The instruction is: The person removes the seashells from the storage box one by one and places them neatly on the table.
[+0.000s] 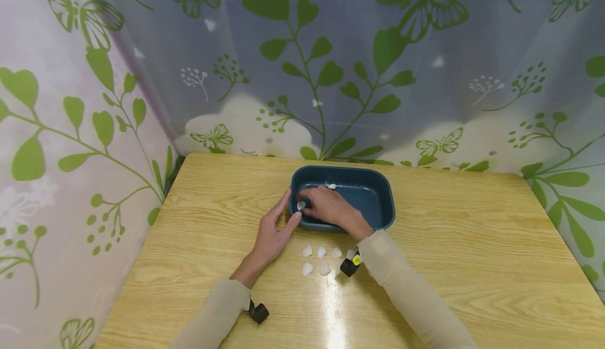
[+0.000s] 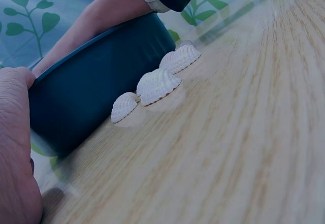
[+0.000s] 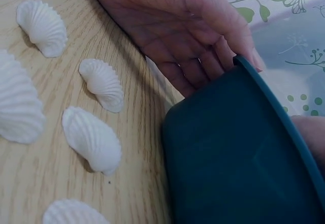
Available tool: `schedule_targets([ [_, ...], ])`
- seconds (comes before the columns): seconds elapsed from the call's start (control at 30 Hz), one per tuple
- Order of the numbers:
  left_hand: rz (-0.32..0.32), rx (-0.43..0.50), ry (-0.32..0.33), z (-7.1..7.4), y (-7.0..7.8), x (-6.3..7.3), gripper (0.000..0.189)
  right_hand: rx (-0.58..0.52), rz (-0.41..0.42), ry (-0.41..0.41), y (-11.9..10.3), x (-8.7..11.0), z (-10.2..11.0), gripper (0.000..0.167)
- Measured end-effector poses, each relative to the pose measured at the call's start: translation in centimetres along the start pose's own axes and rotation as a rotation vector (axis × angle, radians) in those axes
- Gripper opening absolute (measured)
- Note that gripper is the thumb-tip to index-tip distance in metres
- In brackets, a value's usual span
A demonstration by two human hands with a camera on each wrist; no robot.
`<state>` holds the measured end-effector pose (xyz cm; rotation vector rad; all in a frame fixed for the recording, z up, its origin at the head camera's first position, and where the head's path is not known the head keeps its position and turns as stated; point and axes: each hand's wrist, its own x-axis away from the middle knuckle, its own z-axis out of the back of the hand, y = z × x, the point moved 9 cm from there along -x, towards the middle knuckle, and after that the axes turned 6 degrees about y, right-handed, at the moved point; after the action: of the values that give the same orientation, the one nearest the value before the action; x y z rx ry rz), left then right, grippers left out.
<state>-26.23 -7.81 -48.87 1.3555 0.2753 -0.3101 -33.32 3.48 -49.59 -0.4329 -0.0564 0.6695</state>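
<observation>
A dark blue plastic basin (image 1: 373,207) stands on the wooden table. My left hand (image 1: 272,236) rests against its left end, fingers straight along the outer wall and thumb tip at the near rim; the thumb on the rim (image 3: 252,74) shows in the right wrist view. Reaching over the near wall, my right hand (image 1: 328,204) is down inside the basin with fingers bent. It pinches a small pale seashell (image 1: 301,205) between thumb and fingers near the left end. Another white shell (image 1: 332,186) lies in the basin by the far wall. Both wrist views hide the right fingers.
Several white ribbed seashells (image 1: 307,269) lie in two rows on the table (image 1: 227,197) in front of the basin, partly below my right forearm. A patterned curtain (image 1: 350,76) hangs behind the table's far edge, with another at the left.
</observation>
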Motion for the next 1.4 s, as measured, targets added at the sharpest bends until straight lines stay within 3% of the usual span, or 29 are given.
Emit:
schedule_targets([
  [0.37,0.008,-0.001,-0.008,-0.1,-0.2,0.0,0.06,-0.021,-0.024,-0.01,0.3,0.0,0.2,0.017],
  [0.5,0.008,0.003,-0.004,-0.1,-0.2,0.0,0.06,-0.047,-0.07,-0.012,0.9,0.2,0.4,0.018],
  [0.7,-0.001,0.006,-0.003,-0.1,-0.2,0.0,0.06,0.009,-0.137,0.006,1.7,0.4,0.5,0.018],
  [1.13,0.004,-0.004,-0.011,-0.1,0.1,-0.1,0.06,-0.017,-0.034,-0.023,0.9,0.6,0.3,0.021],
  [1.4,0.008,0.001,-0.022,-0.1,0.1,0.0,0.06,-0.043,-0.021,-0.038,1.0,0.8,0.4,0.019],
])
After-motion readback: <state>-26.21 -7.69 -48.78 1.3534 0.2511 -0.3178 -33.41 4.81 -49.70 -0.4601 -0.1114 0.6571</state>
